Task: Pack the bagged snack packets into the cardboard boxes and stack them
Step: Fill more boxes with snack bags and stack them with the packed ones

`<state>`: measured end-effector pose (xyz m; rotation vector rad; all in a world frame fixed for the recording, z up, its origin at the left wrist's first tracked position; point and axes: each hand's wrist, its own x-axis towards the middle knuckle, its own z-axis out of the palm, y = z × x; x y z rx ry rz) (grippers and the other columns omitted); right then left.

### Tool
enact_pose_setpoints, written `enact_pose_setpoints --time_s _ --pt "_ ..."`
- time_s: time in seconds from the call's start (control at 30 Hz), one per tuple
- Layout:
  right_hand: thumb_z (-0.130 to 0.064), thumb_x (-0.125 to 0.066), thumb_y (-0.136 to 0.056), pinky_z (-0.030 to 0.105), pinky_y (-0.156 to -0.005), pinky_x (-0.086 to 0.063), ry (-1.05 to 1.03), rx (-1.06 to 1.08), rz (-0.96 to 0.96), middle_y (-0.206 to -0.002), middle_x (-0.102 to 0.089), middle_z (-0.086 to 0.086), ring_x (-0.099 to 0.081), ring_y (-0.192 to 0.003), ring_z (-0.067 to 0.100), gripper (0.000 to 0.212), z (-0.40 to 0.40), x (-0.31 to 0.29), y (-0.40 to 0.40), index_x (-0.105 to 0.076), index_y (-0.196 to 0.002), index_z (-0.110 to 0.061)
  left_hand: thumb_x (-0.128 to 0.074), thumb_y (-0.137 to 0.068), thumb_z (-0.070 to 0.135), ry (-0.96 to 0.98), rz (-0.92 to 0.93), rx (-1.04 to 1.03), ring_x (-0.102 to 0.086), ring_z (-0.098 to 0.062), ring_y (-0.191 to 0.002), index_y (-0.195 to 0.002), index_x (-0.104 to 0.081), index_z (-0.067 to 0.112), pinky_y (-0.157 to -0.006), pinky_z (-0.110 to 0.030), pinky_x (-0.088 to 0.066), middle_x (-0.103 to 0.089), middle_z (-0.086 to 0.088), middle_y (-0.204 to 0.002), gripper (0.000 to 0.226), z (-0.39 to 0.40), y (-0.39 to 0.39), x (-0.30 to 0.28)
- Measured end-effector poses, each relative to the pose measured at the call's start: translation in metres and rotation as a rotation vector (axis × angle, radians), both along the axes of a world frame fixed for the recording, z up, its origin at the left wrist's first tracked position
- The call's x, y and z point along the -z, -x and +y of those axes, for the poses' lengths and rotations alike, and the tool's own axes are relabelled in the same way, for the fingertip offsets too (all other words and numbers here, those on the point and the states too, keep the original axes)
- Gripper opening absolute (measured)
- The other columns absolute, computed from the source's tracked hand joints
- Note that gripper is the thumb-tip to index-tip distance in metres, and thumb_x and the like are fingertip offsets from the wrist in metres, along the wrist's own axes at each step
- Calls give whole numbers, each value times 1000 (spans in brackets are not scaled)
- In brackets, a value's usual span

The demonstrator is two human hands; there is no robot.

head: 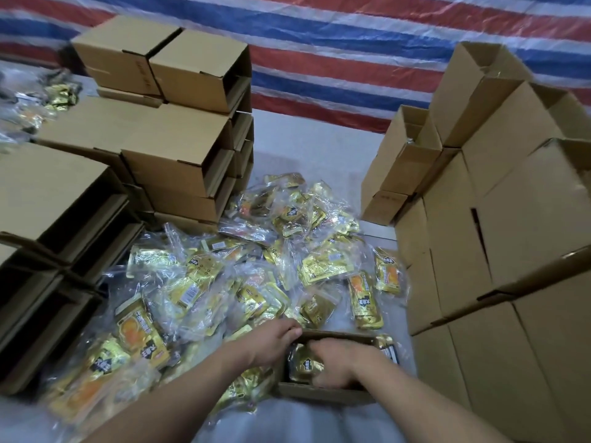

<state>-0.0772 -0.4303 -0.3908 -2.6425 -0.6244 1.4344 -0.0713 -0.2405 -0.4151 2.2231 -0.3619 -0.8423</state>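
right hand [339, 362] down inside the open cardboard box [323, 393], grip curled onto a gold snack packet [303, 362], left hand [275, 342] just beside it, fingers flat on the box's far rim, loose bagged packets [224, 282] piled beyond

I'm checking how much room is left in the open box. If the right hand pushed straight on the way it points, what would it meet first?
Probably the gold foil snack packet already inside the small open cardboard box, directly under the right hand's fingers; depth is unclear.
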Motion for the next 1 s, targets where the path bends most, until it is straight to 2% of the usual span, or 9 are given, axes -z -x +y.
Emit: enact_pose_setpoints --time_s 0.1,0.27,0.4,0.47,0.6,0.7,0.8,0.93,1.0 --pt "-23 -71 -85 41 -101 -48 59 46 -32 -141 -51 12 -54 -125 34 69 5 32 10 -37 -145 -16 -39 -107 35 -7 -43 -23 -58 -23 -100 -118 -61 15 -90 -35 -46 -65 -6 -110 32 -2 3 3" --pt "-46 -77 -73 22 -106 -41 -211 438 136 -144 -51 -9 -50 -128 10 90 -16 11 10 -38 -151 -24 -39 -107 38 -18 -67 -52 -58 -22 -95 -112 -61 18 -85 -36 -46 -65 -4 -102 31 -2 2 2" --pt "-47 -66 -86 17 -71 -45 -232 468 44 -94 -68 -10 -60 -83 6 24 -22 -6 10 -70 -104 -31 -39 -106 39 -18 -82 -43 -59 -22 -94 -113 -61 19 -87 -37 -48 -66 -4 -102 31 -4 2 3" --pt "-44 -49 -95 27 -71 -41 -147 393 95 -98 -69 9 -57 -81 16 31 -11 0 11 -66 -93 -19 -39 -106 39 -16 -86 -48 -59 -21 -96 -115 -61 19 -87 -36 -48 -66 -3 -105 31 -4 3 4" --pt "-39 -29 -101 30 -89 -33 -11 323 191 -143 -51 18 -51 -126 28 50 11 12 16 -57 -132 -11 -40 -106 38 -27 -121 -15 -59 -21 -101 -118 -61 17 -89 -34 -46 -66 -4 -112 32 -7 2 3" --pt "-36 -29 -101 29 -83 -34 -61 368 230 -131 -59 18 -53 -107 22 42 13 9 16 -64 -113 -16 -40 -107 37 -43 -151 -9 -59 -23 -98 -112 -60 15 -83 -32 -44 -66 -7 -107 30 -9 0 2" --pt "-34 -36 -98 29 -71 -38 -185 450 179 -90 -59 2 -52 -92 18 29 -2 -1 14 -54 -78 -21 -39 -107 38 -54 -140 -2 -59 -21 -96 -111 -60 18 -83 -31 -45 -66 -5 -105 29 -8 -3 2" --pt "-33 -51 -97 21 -59 -44 -425 629 -31 -80 -66 -10 -57 -67 4 13 -23 -24 16 -63 -95 -38 -40 -106 39 -52 -128 3 -60 -18 -92 -109 -61 22 -81 -30 -46 -64 2 -99 27 -9 -3 2" --pt "-36 -55 -95 18 -68 -50 -482 638 -212 -90 -68 -16 -61 -76 -2 15 -35 -36 13 -64 -105 -41 -39 -106 40 -53 -118 -6 -60 -14 -90 -109 -61 25 -81 -29 -47 -64 5 -98 26 -9 -2 3"
